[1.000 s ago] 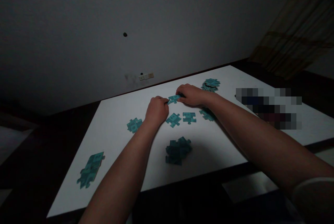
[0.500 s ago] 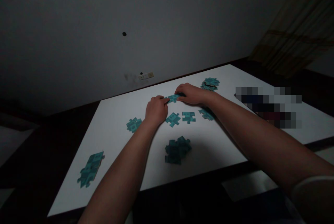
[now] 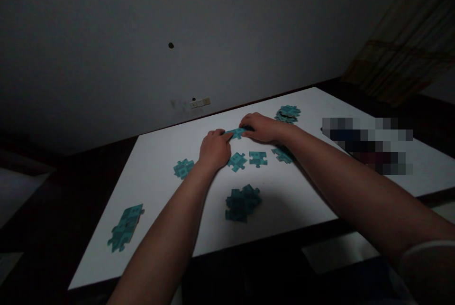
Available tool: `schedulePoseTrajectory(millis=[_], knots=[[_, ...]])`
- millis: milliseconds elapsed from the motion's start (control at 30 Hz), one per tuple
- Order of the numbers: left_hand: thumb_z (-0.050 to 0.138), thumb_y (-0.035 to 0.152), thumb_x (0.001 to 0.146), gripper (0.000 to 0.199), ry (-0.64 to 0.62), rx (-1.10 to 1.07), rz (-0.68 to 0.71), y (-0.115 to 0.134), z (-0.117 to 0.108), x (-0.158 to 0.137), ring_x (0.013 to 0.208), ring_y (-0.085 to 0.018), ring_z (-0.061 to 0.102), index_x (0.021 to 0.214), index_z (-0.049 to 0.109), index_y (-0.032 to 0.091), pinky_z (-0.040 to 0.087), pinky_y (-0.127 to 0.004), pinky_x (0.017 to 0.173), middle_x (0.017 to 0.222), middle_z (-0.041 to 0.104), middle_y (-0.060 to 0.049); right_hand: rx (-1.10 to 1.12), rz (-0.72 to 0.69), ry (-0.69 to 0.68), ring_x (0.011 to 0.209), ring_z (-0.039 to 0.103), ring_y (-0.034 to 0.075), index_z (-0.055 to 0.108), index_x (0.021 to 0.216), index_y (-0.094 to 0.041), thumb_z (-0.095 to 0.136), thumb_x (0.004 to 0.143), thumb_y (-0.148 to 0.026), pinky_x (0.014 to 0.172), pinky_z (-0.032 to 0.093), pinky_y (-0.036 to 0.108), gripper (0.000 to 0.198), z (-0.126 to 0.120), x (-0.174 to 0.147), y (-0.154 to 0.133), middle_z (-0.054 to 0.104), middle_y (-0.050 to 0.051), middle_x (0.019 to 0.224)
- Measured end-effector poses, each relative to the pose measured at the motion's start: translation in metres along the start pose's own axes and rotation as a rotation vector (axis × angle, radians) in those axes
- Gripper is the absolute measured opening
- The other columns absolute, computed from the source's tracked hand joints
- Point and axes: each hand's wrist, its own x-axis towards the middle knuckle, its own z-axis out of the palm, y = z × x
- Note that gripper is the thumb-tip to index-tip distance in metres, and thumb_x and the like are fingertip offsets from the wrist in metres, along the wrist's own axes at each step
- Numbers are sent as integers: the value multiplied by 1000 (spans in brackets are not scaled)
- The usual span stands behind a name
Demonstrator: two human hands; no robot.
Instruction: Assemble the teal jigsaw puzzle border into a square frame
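Note:
Towards the far side of the white table (image 3: 298,177), both hands meet at a teal jigsaw puzzle piece (image 3: 237,133). My left hand (image 3: 215,147) has its fingers closed at the piece's left edge. From the right, my right hand (image 3: 261,127) pinches it between thumb and fingers. Nearer to me lie two single puzzle pieces (image 3: 258,159), one of them close beside my left hand. A teal piece (image 3: 282,154) is partly covered by my right forearm. More pieces (image 3: 184,168) lie left of my left wrist. My fingers hide part of the held piece.
A darker teal cluster of pieces (image 3: 242,203) lies near the front edge. At the front left is a joined strip of pieces (image 3: 126,228). A pile of pieces (image 3: 287,113) sits at the back right. Further right lies a pixelated dark object (image 3: 366,146). A wall (image 3: 106,58) stands behind the table.
My left hand has shifted slightly at the piece's left edge, its finger now reaching further over it. My right hand keeps its hold. The whole view has moved a little.

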Motion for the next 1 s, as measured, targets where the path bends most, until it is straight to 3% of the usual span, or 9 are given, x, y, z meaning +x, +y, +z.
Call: schedulePoseTrajectory(millis=[133,200,433,800,1000], knots=[[58,44,133,55,-18,83,46,4,-6,-4,170,-40,69,180,81,27,54,-53,148,187,76,-14,-34,-24,30,148,83,43,100,144,-23,91,112,-35,136,61,53,35,3,2,3,94,20,155],[58,46,133,55,-21,98,64,4,-7,-4,173,-41,68,179,82,26,53,-55,150,190,74,-15,-42,-36,28,147,84,42,100,144,-23,90,113,-35,135,61,52,35,4,3,5,94,19,154],[61,22,129,53,43,-97,0,-4,4,5,168,-36,74,174,87,27,60,-47,143,184,81,-12,-66,-43,13,149,82,43,97,149,-21,85,115,-32,135,62,55,38,4,2,5,92,21,158],[74,13,113,46,143,-325,-64,-17,23,22,159,-35,80,148,100,29,61,-45,141,165,92,-7,-22,-33,33,146,83,43,99,143,-23,90,111,-30,135,61,56,34,5,3,5,94,20,150],[75,9,113,47,125,-347,-59,-16,19,21,158,-33,81,148,101,25,61,-44,144,166,91,-12,-41,-17,25,149,81,43,98,146,-22,89,112,-31,135,60,56,37,5,2,4,92,21,153]])
